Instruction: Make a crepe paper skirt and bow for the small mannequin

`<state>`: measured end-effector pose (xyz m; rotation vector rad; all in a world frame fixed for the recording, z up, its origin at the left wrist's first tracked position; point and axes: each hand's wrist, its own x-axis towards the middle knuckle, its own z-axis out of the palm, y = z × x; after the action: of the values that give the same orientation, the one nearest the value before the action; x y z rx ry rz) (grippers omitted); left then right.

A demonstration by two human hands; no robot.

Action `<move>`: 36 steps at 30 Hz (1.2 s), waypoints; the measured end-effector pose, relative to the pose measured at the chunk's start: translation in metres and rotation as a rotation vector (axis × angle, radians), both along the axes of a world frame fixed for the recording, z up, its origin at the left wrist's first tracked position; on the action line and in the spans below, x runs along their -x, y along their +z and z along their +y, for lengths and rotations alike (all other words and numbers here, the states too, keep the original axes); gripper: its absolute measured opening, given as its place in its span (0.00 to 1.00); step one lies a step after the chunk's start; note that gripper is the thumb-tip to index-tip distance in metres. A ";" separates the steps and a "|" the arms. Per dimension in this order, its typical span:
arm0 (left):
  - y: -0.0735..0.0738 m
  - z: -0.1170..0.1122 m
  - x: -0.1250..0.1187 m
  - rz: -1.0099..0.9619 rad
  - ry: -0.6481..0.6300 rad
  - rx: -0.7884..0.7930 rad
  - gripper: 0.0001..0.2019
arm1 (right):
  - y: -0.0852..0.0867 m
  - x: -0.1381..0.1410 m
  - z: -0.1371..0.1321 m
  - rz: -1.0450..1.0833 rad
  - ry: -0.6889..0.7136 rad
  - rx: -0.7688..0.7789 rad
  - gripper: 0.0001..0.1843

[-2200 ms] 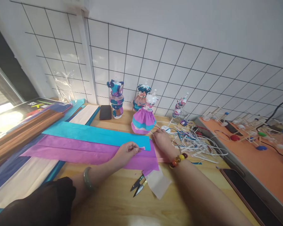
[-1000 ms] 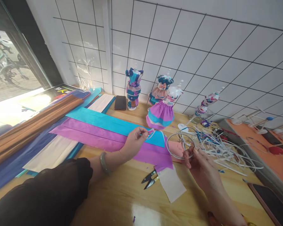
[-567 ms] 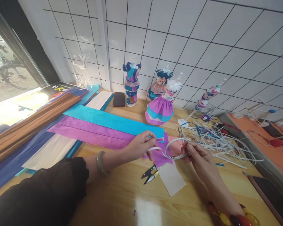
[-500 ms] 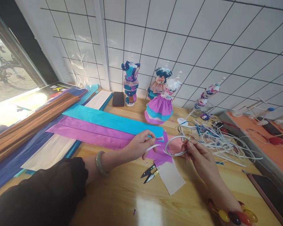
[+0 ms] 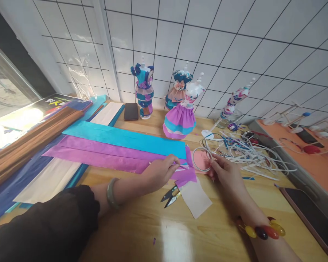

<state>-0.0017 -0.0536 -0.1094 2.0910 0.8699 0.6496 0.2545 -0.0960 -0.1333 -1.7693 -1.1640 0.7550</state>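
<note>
My left hand (image 5: pixel 160 171) pinches the free end of a thin white tape strip (image 5: pixel 182 166) over the purple crepe paper (image 5: pixel 104 156). My right hand (image 5: pixel 223 171) pinches the small coil of that white tape (image 5: pixel 200 159), held just above a pink paper piece (image 5: pixel 200 160). The strip runs between both hands. A long turquoise crepe sheet (image 5: pixel 123 137) lies behind the purple one. Small black-and-gold thread snips (image 5: pixel 170 194) rest on the wooden table (image 5: pixel 142 225) below my left hand, beside a white paper rectangle (image 5: pixel 194 197).
Several dress-form dolls stand by the grid wall, the nearest in a purple and turquoise skirt (image 5: pixel 179 122). A dark phone (image 5: pixel 131 111) lies behind the sheets. A tangle of white strips (image 5: pixel 246 153) sits at right. Brown and blue paper rolls (image 5: pixel 30 142) lie left; an orange tray (image 5: pixel 311 153) right.
My right hand fetched the tape coil from the tangle and brought it toward my left hand. My left hand took the tape's end and lowered it onto the purple paper.
</note>
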 end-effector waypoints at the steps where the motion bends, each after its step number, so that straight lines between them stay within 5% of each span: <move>1: 0.000 -0.001 0.000 0.018 -0.006 -0.004 0.12 | 0.000 0.001 -0.001 -0.115 -0.014 -0.015 0.29; 6: -0.003 -0.002 -0.001 0.008 -0.012 -0.012 0.12 | 0.013 0.023 -0.010 -0.673 0.106 -0.358 0.18; 10: -0.006 -0.002 -0.001 -0.040 -0.015 -0.019 0.12 | 0.019 0.045 -0.015 -0.765 0.472 -0.511 0.11; 13: -0.007 -0.003 -0.001 -0.035 -0.022 -0.047 0.12 | 0.016 0.054 -0.015 -0.782 0.568 -0.532 0.10; 21: -0.005 -0.004 -0.001 -0.126 -0.019 -0.001 0.09 | 0.011 0.064 -0.016 -0.750 0.604 -0.493 0.07; 29: -0.015 0.001 -0.007 -0.378 0.018 0.326 0.11 | 0.015 0.068 -0.020 -0.827 0.591 -0.600 0.08; 36: -0.006 0.007 -0.008 -0.505 0.113 0.494 0.11 | 0.019 0.069 -0.023 -1.014 0.529 -0.706 0.11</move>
<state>0.0062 -0.0464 -0.1157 1.3614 0.7608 0.8711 0.1859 -0.1193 -0.1146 -1.1870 -2.2595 -0.3845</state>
